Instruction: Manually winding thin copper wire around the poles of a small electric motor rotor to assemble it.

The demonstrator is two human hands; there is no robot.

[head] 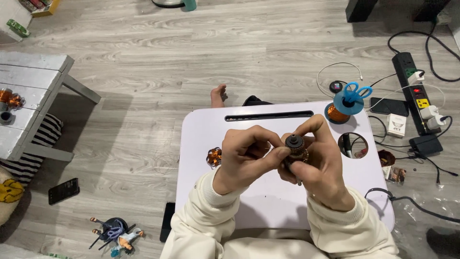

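**Both Hands Locked on a Small Motor Rotor**

Down on the grey wood floor [143,86], a white lap table [268,196] sat across the person's legs, a long slot near its far edge and a round hole at its right. Off to the left stood a grey pallet bench [33,76], and a black power strip [413,91] lay on the right with plugs in it. On the table's far right corner, a spool of copper wire [337,114] sat under blue-handled scissors [352,96]. Centre stage: the left hand [244,156] was curled nearly closed, thumb and fingertips pinching the motor rotor [296,148], while the right hand [318,160] wrapped around it from below, fingers closed tight. The rotor was held upright above the table's middle, dark cap facing up. A small tangle of copper wire [213,157] lay at the table's left edge.
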